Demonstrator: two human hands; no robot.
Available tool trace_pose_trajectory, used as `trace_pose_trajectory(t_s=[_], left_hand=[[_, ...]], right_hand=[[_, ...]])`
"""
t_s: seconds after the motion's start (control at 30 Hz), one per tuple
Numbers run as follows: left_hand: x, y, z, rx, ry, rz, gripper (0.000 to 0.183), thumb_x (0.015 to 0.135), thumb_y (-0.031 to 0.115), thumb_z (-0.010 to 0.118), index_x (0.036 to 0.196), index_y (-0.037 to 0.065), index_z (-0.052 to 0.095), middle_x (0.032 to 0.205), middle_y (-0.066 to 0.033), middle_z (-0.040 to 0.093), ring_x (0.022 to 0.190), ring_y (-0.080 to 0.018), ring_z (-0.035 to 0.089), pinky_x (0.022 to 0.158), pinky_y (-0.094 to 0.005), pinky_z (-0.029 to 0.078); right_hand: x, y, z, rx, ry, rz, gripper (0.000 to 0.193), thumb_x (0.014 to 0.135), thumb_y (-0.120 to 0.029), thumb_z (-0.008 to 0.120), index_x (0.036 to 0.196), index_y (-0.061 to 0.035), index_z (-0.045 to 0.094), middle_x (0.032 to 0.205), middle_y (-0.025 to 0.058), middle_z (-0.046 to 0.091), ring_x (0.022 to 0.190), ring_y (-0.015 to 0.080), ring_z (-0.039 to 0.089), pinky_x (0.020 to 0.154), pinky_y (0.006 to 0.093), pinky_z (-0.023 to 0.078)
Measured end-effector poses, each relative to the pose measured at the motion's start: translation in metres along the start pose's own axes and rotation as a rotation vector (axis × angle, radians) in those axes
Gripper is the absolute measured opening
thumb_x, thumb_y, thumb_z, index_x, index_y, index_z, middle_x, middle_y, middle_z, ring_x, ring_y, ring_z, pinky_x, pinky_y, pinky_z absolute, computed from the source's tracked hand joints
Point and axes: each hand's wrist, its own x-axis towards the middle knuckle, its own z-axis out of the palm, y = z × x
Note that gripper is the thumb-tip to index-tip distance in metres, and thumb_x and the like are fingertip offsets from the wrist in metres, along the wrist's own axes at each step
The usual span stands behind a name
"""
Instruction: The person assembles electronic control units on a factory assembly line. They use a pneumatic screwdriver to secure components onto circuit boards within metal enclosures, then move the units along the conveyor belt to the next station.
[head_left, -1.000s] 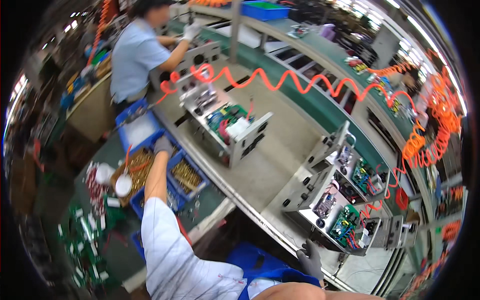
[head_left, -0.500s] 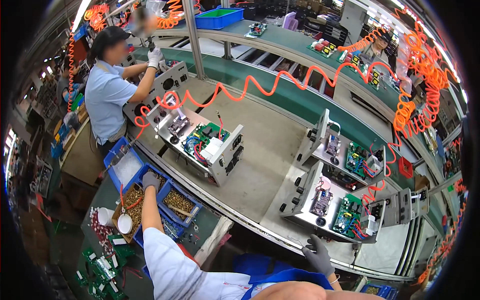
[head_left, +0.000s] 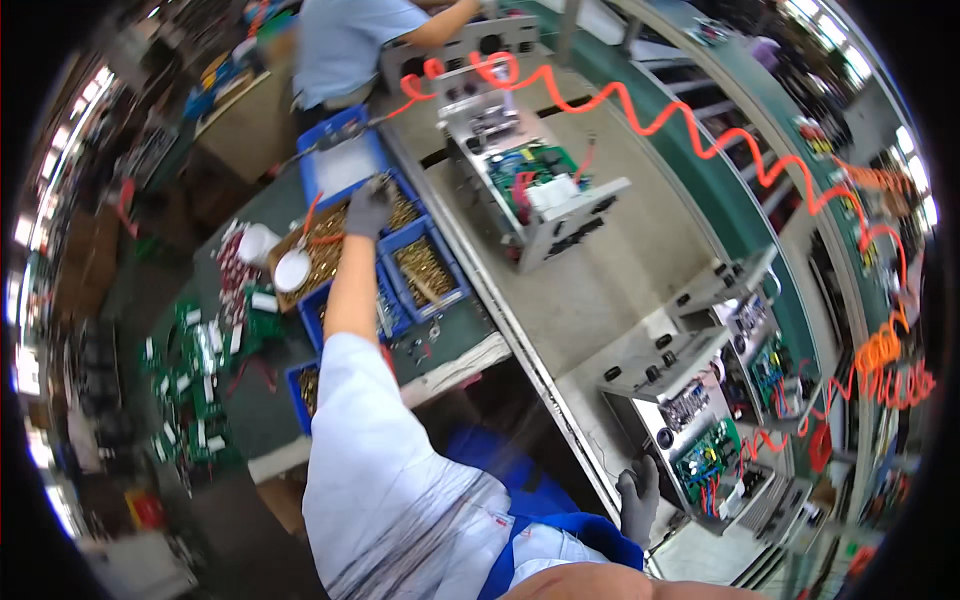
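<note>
We are on a factory floor, by the look of it an electronics assembly line. Long bench carries open metal cases, green circuit boards and wires showing inside. Alongside, we note blue bins, one filled with small brass-coloured parts; loose boards heaped on a side table. Coiled orange hose strung above. Co-worker in pale blue farther up the line.
</note>
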Motion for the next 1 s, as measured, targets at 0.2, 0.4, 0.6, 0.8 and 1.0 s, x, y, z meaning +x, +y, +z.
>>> trace_pose_trajectory(t_s=[0.2,0.4,0.6,0.8,1.0], left_hand=[[-0.011,-0.016,0.033,-0.041,0.476,-0.107,0.045,0.092,0.044,0.057,0.090,-0.001,0.059,0.087,-0.0191,0.063,0.082,-0.0336,0.064,0.068,-0.0421,0.060],[-0.005,-0.042,0.018,0.080,0.553,-0.121,0.029,0.098,0.028,0.049,0.100,0.000,0.055,0.091,-0.0148,0.061,0.085,-0.0293,0.063,0.070,-0.0400,0.060],[0.016,-0.038,-0.045,0.252,0.555,-0.095,0.003,0.089,0.011,0.060,0.091,0.009,0.058,0.081,-0.0076,0.060,0.074,-0.0206,0.060,0.057,-0.0340,0.049],[0.018,0.011,-0.055,0.454,0.539,-0.129,0.010,0.094,0.020,0.057,0.089,0.012,0.060,0.068,0.0025,0.051,0.055,-0.0112,0.047,0.047,-0.0245,0.040],[-0.009,-0.034,0.022,0.421,0.517,-0.212,0.025,0.096,0.037,0.055,0.093,0.013,0.060,0.066,0.0052,0.049,0.053,-0.0022,0.044,0.037,-0.0157,0.036]], right_hand=[[-0.003,-0.011,0.000,0.015,-0.004,0.017,0.063,0.086,-0.016,0.059,0.140,0.0080,0.036,0.128,0.0199,0.051,0.110,0.0217,0.053,0.096,0.0321,0.042],[-0.017,-0.008,-0.004,0.035,0.022,0.026,0.064,0.086,-0.017,0.060,0.141,0.0070,0.035,0.130,0.0212,0.050,0.111,0.0242,0.053,0.097,0.0343,0.043],[-0.022,0.008,-0.009,-0.029,-0.014,-0.047,0.064,0.087,-0.019,0.061,0.141,0.0038,0.036,0.126,0.0222,0.052,0.108,0.0262,0.057,0.091,0.0353,0.048],[-0.021,0.004,-0.023,-0.038,0.020,-0.126,0.072,0.084,-0.028,0.068,0.141,0.0040,0.036,0.129,0.0252,0.052,0.115,0.0307,0.058,0.090,0.0372,0.052],[-0.041,0.034,-0.037,-0.035,0.121,-0.070,0.070,0.085,-0.030,0.068,0.140,0.0004,0.038,0.127,0.0225,0.055,0.113,0.0295,0.060,0.093,0.0390,0.050]])
